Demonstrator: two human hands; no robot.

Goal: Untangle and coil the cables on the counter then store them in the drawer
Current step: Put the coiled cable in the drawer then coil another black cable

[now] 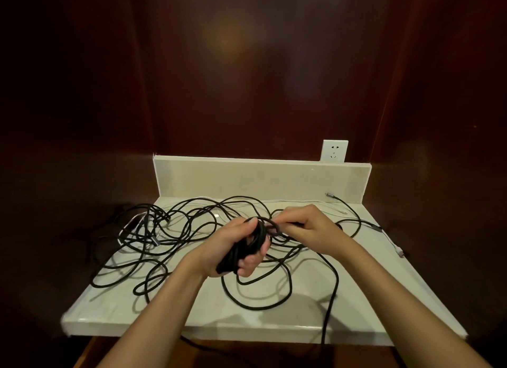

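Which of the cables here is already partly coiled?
The black cable gripped in the left hand; the right hand pinches its next loop. The other cables lie loose on the counter.

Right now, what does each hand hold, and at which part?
Left hand grips the coiled black cable around its bundled loops. Right hand pinches the loose strand at the coil's top.

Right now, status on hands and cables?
Left hand grips black coil. Right hand pinches its strand. Loose tangle covers counter. No drawer visible.
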